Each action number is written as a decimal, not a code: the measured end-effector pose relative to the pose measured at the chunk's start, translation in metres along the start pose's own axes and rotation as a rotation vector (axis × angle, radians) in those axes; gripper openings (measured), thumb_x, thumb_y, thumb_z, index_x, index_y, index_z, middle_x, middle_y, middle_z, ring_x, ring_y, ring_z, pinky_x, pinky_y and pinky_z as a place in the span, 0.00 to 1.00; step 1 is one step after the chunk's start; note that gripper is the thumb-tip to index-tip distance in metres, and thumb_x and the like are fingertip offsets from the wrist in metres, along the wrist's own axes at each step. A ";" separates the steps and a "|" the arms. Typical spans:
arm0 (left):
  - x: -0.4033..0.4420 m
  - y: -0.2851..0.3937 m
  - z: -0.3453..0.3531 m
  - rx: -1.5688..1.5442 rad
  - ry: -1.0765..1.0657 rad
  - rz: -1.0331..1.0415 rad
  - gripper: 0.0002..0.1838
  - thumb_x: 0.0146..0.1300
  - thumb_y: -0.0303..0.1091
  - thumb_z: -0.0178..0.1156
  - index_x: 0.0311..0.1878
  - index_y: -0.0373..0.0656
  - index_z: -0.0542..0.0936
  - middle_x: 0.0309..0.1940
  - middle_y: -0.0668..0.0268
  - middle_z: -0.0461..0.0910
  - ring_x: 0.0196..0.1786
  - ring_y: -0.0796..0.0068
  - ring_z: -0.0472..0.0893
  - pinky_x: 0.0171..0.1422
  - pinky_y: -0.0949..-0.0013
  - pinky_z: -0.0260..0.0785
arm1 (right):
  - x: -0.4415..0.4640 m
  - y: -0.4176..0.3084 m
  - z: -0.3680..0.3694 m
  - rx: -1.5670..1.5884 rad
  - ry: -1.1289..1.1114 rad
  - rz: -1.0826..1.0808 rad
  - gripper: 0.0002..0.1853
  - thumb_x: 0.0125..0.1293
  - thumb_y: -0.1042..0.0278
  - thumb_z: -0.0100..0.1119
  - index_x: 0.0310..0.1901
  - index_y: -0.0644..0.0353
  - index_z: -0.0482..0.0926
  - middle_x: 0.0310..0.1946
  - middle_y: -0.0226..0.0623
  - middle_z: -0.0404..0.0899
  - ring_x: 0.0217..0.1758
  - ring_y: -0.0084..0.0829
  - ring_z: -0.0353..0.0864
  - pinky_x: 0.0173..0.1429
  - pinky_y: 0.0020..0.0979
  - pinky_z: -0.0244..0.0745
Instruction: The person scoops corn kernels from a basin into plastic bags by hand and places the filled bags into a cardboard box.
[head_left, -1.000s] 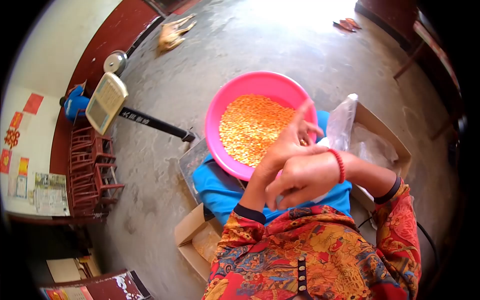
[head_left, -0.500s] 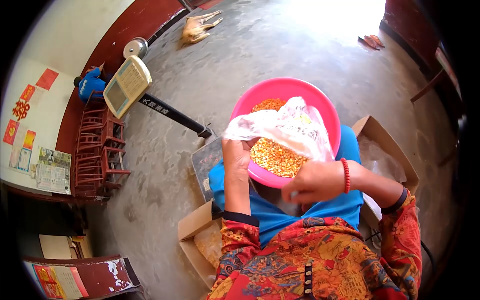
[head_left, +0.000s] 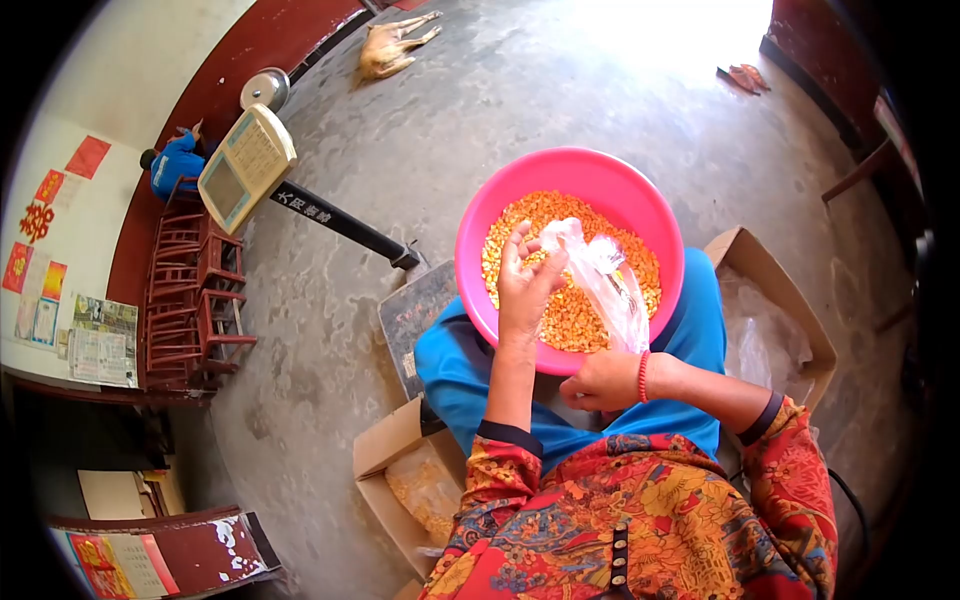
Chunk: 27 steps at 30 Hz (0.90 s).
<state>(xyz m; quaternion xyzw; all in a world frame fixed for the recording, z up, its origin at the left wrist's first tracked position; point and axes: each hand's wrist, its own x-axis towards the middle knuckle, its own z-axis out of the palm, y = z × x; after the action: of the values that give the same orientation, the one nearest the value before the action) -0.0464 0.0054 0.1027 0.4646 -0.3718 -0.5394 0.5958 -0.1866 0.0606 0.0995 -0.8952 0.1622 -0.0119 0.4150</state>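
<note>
- Scale (head_left: 247, 167): upright display on a black post, left of the bowl; open box (head_left: 400, 447) nearer the body.
- Left hand (head_left: 527, 290): over the bowl's near-left side, palm up, fingers parted and bent; fingertips beside the bag's far end, contact unclear.
- Bowl (head_left: 662, 215): pink, round, by the knees; orange-yellow kernels (head_left: 572, 325) inside.
- Bag (head_left: 618, 300): over the kernels, right of the left hand; long axis slants from those fingertips down-right to the right hand, about equally near both; thin, whitish, see-through, crumpled, some print.
- Right hand (head_left: 605, 380): at the bag's near end, fingers curled; cannot tell whether they pinch it.
</note>
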 end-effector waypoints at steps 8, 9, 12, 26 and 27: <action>0.002 -0.008 -0.022 -0.475 -0.009 -0.175 0.09 0.62 0.28 0.55 0.45 0.42 0.76 0.38 0.61 0.80 0.40 0.69 0.82 0.42 0.65 0.80 | -0.018 0.026 -0.001 0.111 0.008 0.114 0.10 0.59 0.60 0.52 0.32 0.55 0.79 0.25 0.42 0.80 0.31 0.43 0.80 0.38 0.41 0.73; -0.002 -0.011 -0.031 -0.524 0.031 -0.193 0.08 0.61 0.27 0.55 0.44 0.42 0.75 0.38 0.62 0.80 0.40 0.68 0.82 0.41 0.64 0.80 | -0.023 0.036 -0.005 0.104 0.077 0.140 0.10 0.58 0.59 0.54 0.32 0.55 0.80 0.25 0.41 0.80 0.31 0.42 0.80 0.38 0.40 0.73; -0.014 -0.021 -0.038 -0.534 0.098 -0.250 0.08 0.60 0.25 0.55 0.43 0.42 0.73 0.38 0.63 0.78 0.41 0.68 0.81 0.43 0.65 0.79 | -0.030 0.034 -0.030 0.191 0.107 0.188 0.07 0.55 0.63 0.59 0.31 0.55 0.80 0.19 0.37 0.76 0.27 0.39 0.78 0.35 0.39 0.72; -0.044 -0.031 -0.035 -0.520 -0.197 -0.325 0.09 0.62 0.26 0.53 0.46 0.42 0.73 0.22 0.77 0.70 0.18 0.91 0.62 0.19 0.83 0.51 | 0.009 0.033 -0.029 -0.223 1.128 0.186 0.19 0.47 0.77 0.61 0.44 0.61 0.74 0.41 0.47 0.74 0.42 0.51 0.74 0.47 0.40 0.71; -0.046 -0.027 -0.035 -0.519 -0.196 -0.327 0.09 0.62 0.26 0.53 0.46 0.42 0.73 0.22 0.77 0.70 0.18 0.91 0.62 0.19 0.83 0.51 | 0.009 0.043 -0.027 -0.220 1.128 0.187 0.19 0.47 0.77 0.61 0.44 0.61 0.74 0.41 0.47 0.74 0.42 0.51 0.74 0.47 0.40 0.71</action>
<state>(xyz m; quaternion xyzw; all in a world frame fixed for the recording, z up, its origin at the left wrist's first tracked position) -0.0282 0.0570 0.0693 0.2967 -0.1978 -0.7470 0.5611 -0.1941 0.0118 0.0838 -0.7702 0.4370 -0.4331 0.1681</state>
